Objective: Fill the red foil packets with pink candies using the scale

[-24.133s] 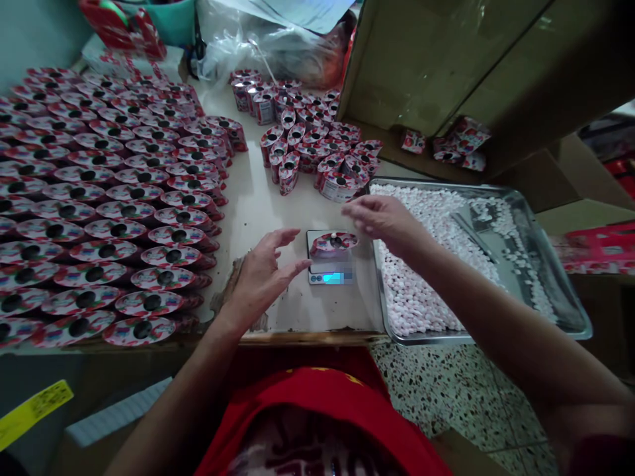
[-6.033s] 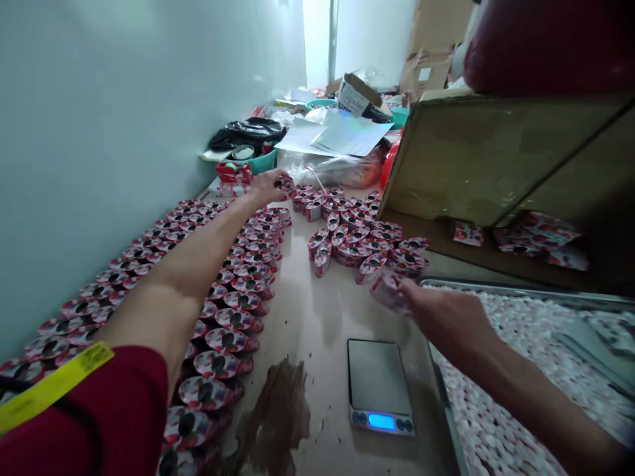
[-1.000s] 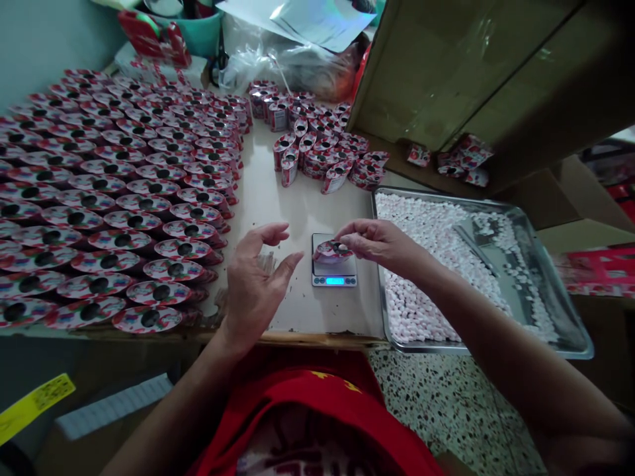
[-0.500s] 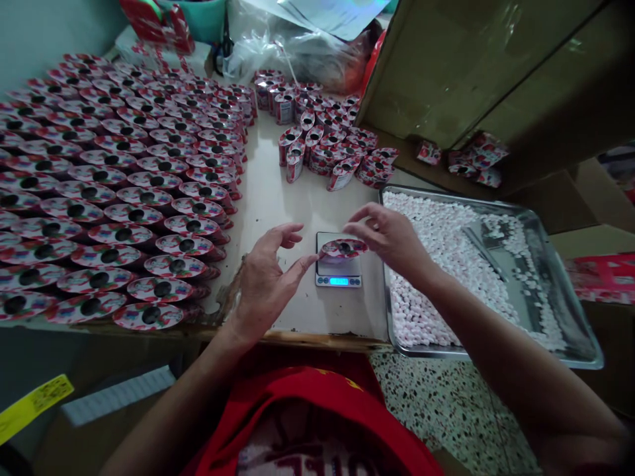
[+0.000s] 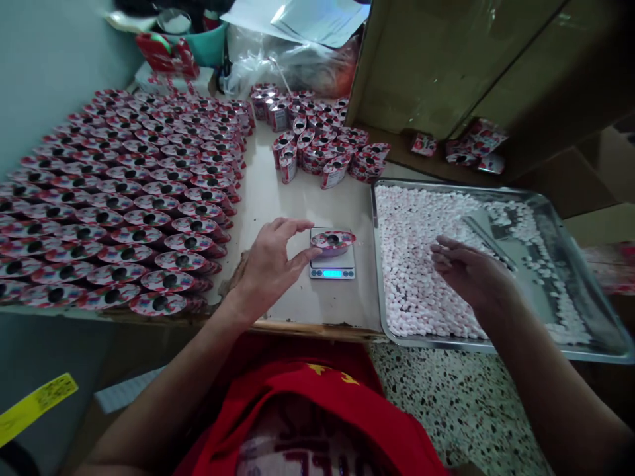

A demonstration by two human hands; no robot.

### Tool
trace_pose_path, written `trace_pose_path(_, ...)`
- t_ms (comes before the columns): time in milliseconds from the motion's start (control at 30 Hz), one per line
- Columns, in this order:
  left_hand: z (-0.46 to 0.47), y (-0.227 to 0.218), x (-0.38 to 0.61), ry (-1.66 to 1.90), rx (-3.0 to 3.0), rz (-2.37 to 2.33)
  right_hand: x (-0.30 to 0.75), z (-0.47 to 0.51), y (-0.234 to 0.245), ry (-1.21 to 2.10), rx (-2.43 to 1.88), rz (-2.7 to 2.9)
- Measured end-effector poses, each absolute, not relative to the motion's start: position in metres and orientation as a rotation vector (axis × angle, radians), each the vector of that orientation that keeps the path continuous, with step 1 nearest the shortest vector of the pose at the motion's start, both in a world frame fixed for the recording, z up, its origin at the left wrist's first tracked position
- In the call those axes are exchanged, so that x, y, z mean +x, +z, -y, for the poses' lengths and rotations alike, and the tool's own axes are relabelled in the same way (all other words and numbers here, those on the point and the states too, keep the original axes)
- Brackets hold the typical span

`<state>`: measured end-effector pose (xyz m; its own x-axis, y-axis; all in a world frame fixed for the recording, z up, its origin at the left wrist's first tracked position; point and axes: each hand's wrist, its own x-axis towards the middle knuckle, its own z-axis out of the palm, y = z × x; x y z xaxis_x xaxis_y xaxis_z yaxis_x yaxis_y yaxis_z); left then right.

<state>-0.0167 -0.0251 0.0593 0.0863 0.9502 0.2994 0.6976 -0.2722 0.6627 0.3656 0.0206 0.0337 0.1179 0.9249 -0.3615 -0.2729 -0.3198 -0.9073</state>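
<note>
A small red-and-white printed tub (image 5: 332, 242) stands on a little digital scale (image 5: 332, 264) with a lit blue display. My left hand (image 5: 272, 262) hovers just left of the tub, fingers curved and apart, holding nothing. My right hand (image 5: 469, 273) is over the metal tray (image 5: 585, 311) of small pink-white candies (image 5: 411, 251), fingers loosely bent above the pieces; I cannot make out anything in them.
Rows of the same tubs (image 5: 114, 205) cover the table's left side. A loose cluster of tubs (image 5: 322, 149) lies behind the scale. A flat metal scoop (image 5: 489, 239) rests in the tray. A cardboard box (image 5: 446, 66) stands at the back right, bags and papers (image 5: 297, 39) behind.
My right hand has left the tub on the scale and moved right over the candy tray. My left hand stays beside the scale.
</note>
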Motion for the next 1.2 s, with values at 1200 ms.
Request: trace_pose_path(1200, 0.022, 0.029, -0.033, 0.859, 1.812, -1.697, 0.196, -0.055, 0.087, 1.417, -1.273, 1.943)
